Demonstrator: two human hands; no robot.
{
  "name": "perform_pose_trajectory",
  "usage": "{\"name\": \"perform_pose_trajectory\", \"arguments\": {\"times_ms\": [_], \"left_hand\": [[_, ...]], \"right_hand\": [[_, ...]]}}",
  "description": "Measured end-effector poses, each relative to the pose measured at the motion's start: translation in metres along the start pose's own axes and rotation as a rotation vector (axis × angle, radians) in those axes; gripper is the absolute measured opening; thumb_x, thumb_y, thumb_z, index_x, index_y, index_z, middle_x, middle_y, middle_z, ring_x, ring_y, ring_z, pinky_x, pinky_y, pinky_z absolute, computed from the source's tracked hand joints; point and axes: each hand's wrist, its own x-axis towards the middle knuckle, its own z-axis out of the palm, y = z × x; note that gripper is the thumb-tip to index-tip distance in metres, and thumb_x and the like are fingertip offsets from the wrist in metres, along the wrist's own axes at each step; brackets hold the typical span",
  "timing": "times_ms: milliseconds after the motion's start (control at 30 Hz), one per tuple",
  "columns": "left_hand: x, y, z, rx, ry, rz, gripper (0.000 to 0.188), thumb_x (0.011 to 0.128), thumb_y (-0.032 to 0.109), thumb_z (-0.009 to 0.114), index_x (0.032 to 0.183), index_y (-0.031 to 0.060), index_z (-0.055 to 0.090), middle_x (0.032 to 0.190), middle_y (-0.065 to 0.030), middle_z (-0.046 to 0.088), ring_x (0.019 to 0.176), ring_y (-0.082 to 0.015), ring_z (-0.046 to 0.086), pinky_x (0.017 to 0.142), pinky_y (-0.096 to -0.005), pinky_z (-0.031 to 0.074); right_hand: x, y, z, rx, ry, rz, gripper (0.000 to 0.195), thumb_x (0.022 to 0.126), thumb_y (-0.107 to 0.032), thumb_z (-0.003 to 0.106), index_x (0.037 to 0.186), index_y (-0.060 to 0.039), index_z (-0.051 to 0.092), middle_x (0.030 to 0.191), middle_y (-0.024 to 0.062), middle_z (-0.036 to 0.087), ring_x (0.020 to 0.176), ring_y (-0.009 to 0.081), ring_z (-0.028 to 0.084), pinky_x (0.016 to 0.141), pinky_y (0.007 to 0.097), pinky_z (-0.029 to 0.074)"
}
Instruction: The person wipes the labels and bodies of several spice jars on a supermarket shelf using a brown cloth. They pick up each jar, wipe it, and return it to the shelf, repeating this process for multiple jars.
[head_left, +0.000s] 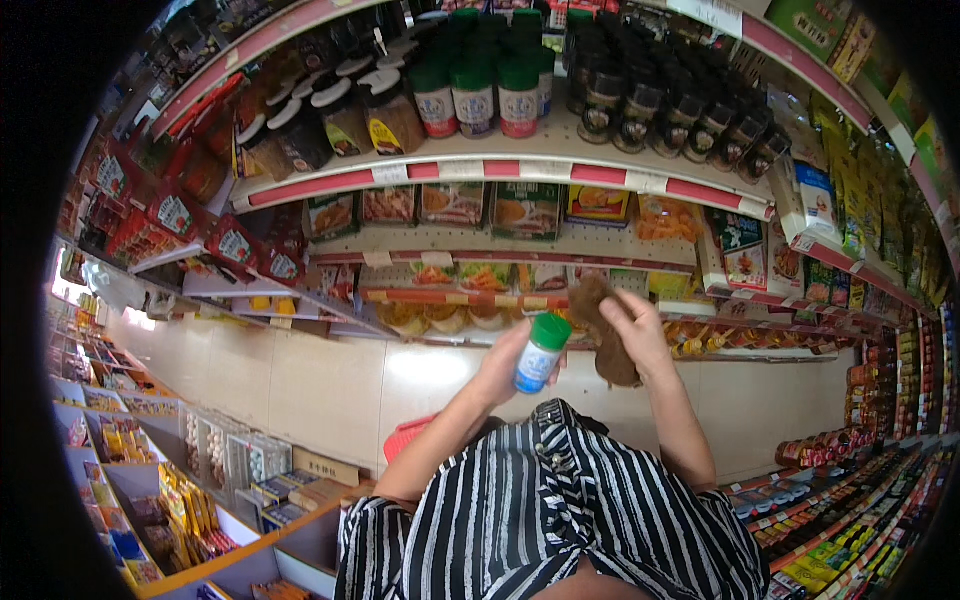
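My left hand (501, 364) is closed around a small shaker bottle (538, 356) with a green cap, a white label and a blue base. To its right, my right hand (637, 326) holds a brown cloth (611, 337) that hangs down from the fingers. Bottle and cloth are apart. Ahead, on the upper shelf, stand similar green-capped bottles (474, 101) with red or blue bases, between dark-lidded spice jars (634, 112) and larger jars with pale lids (390, 112).
Shelf edges (525, 170) with red and white strips cross in front of me. Lower shelves hold seasoning packets (452, 204). A red basket (409, 435) is partly hidden by my left arm. Divided bins (187, 517) stand at lower left, and stocked shelves (832, 517) at lower right.
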Motion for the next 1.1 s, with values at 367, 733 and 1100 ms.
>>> {"name": "perform_pose_trajectory", "arguments": {"times_ms": [367, 733, 1100], "left_hand": [[0.001, 0.006, 0.005, 0.188, 0.032, -0.078, 0.047, 0.105, 0.040, 0.038, 0.103, -0.0013, 0.061, 0.083, -0.0165, 0.067, 0.065, -0.0224, 0.064, 0.059, -0.0324, 0.052], [-0.019, 0.042, -0.052, 0.054, 0.104, -0.018, 0.059, 0.104, 0.054, 0.033, 0.120, 0.0033, 0.057, 0.087, -0.0143, 0.067, 0.067, -0.0231, 0.066, 0.059, -0.0330, 0.055], [-0.017, 0.047, -0.067, -0.136, 0.236, 0.072, 0.040, 0.106, 0.036, 0.044, 0.129, 0.0053, 0.057, 0.122, -0.0064, 0.065, 0.109, -0.0160, 0.062, 0.092, -0.0309, 0.050]], "right_hand": [[-0.010, -0.057, 0.029, -0.059, -0.256, -0.117, 0.033, 0.094, -0.019, 0.066, 0.117, 0.0050, 0.065, 0.111, 0.0110, 0.069, 0.101, 0.0167, 0.065, 0.088, 0.0303, 0.050], [-0.005, -0.049, 0.096, -0.313, 0.240, -0.445, 0.033, 0.090, -0.017, 0.071, 0.117, 0.0020, 0.066, 0.108, 0.0136, 0.070, 0.097, 0.0215, 0.067, 0.082, 0.0309, 0.052], [-0.032, -0.061, 0.148, -1.002, 0.151, -0.820, 0.049, 0.073, -0.010, 0.079, 0.120, -0.0052, 0.067, 0.117, 0.0175, 0.060, 0.099, 0.0358, 0.065, 0.082, 0.0401, 0.056]]}}
